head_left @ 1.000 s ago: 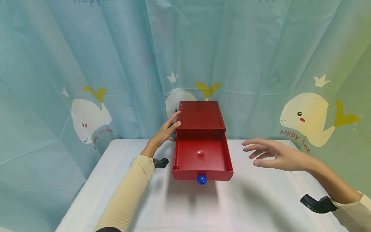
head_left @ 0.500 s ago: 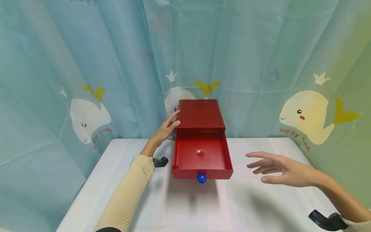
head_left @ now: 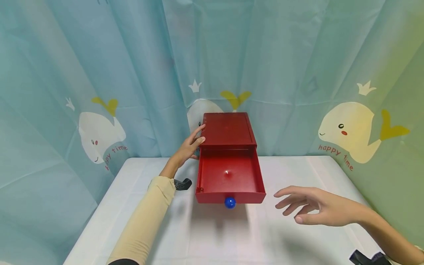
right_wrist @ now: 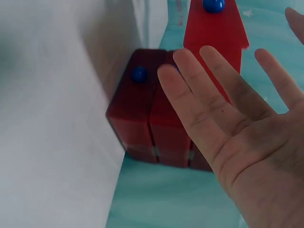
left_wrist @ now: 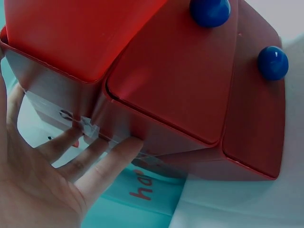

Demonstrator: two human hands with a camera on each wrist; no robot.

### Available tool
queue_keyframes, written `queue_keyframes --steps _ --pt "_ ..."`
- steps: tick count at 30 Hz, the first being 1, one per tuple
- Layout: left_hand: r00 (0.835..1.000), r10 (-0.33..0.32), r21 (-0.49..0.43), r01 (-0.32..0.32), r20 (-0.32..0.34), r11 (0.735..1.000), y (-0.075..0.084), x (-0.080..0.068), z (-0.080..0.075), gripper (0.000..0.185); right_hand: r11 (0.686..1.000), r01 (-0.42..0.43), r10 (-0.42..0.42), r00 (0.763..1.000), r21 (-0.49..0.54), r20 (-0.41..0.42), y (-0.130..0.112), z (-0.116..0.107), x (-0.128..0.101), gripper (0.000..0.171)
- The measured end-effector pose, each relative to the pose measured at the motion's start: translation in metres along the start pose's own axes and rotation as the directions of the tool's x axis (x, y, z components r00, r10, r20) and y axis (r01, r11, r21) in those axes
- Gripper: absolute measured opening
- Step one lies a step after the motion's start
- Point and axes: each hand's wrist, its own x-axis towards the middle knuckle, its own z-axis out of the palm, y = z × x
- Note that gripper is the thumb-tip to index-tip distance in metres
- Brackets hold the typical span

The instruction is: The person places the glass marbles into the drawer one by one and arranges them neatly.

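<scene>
A dark red drawer cabinet [head_left: 229,129] stands on the table with its top drawer [head_left: 230,171] pulled out. That drawer has a blue round knob [head_left: 230,202], and its inside shows bare red. In the left wrist view two lower drawers appear closed, each with a blue knob [left_wrist: 273,63]. My left hand [head_left: 187,151] rests against the cabinet's left side, fingers extended along the wall and thumb near the top edge. My right hand [head_left: 322,206] hovers to the right of the drawer, fingers loosely spread and holding nothing.
A white-covered table [head_left: 165,235] carries the cabinet. Behind it hangs a blue-green curtain [head_left: 281,55] printed with whales. The pulled-out drawer juts forward over the table and casts a shadow on it.
My right hand has moved down and toward me, away from its earlier place beside the drawer. My left hand has stayed on the cabinet's side, and the drawer remains pulled out.
</scene>
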Motion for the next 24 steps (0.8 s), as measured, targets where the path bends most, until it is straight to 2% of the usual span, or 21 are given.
queue_keyframes --steps 4,9,21,24 --pt "1.000 0.001 0.004 -0.001 0.002 1.000 -0.001 0.000 0.000 0.064 0.999 0.010 -0.012 0.999 0.047 0.040 -0.002 0.010 0.009 0.060" --pt "1.000 0.005 0.002 -0.005 0.004 1.000 0.001 0.000 0.000 0.063 0.995 0.018 -0.023 0.999 0.103 0.049 -0.002 0.026 0.024 0.062" --pt "1.000 0.003 0.001 -0.003 0.021 1.000 0.002 -0.001 -0.001 0.067 0.978 0.014 -0.026 0.998 0.207 0.058 0.007 0.068 0.064 0.066" --pt "1.000 0.005 0.005 -0.005 0.016 1.000 0.000 -0.001 -0.001 0.066 0.976 0.032 -0.040 0.999 0.214 0.034 0.011 0.076 0.074 0.070"
